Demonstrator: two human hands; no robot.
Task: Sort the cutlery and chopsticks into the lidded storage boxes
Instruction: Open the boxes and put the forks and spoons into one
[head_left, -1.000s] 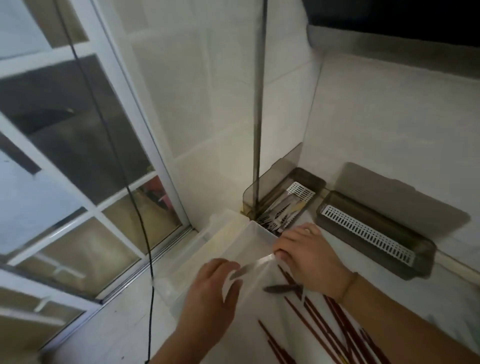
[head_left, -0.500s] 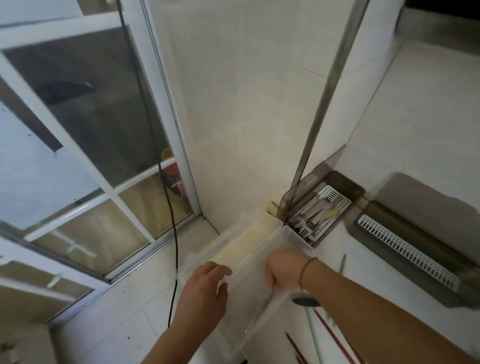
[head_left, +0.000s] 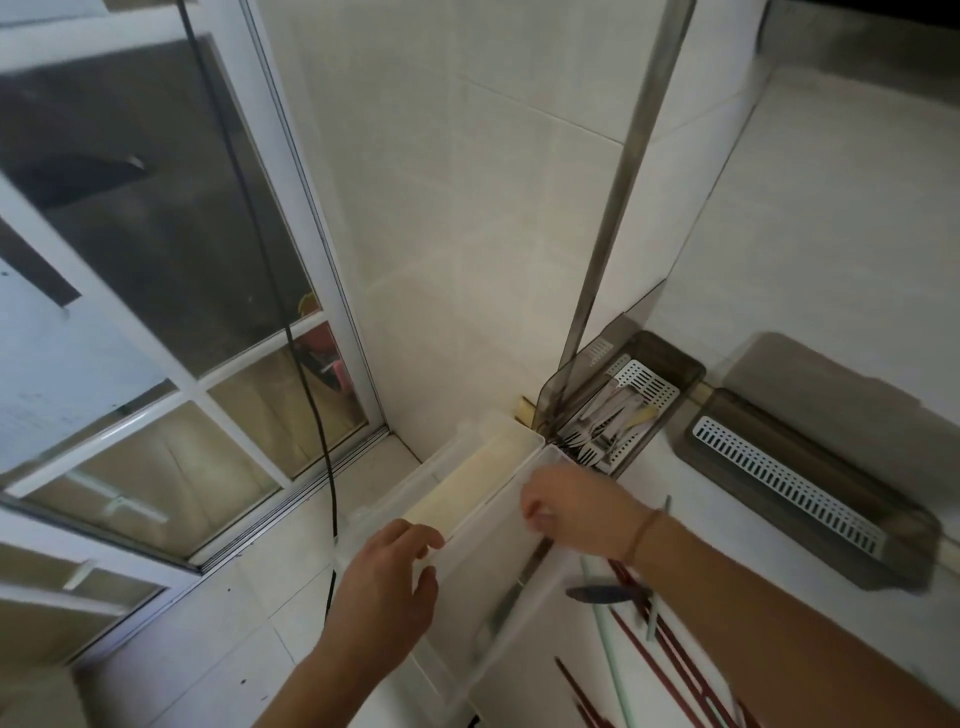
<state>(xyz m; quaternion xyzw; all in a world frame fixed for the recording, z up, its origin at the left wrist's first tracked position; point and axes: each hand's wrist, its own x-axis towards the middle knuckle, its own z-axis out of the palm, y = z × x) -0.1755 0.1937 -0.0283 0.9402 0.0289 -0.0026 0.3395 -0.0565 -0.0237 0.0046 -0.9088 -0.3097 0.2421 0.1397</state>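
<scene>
A translucent white storage box (head_left: 470, 457) with a cream inner tray stands in the corner, its clear lid (head_left: 524, 613) open toward me. My left hand (head_left: 384, 587) grips the near edge of that lid between thumb and fingers. My right hand (head_left: 576, 512) hovers over the box with curled fingers. A table knife (head_left: 517, 584) slants down from under it, seen blurred through the plastic. Its upper end is hidden by the hand. A dark spoon (head_left: 605, 593), red chopsticks (head_left: 670, 665) and pale green chopsticks (head_left: 605, 629) lie on the counter under my right forearm.
A brown box (head_left: 675, 364) holding several forks on a white slotted tray stands open against the wall. A second brown box (head_left: 893, 566) with a bare slotted tray lies open to its right. A window frame (head_left: 322, 291) and a hanging black cable (head_left: 306, 374) are at left.
My right hand has carried the knife from in front of the lid down into the white box. The camera has swung left and up; my left hand stays on the lid.
</scene>
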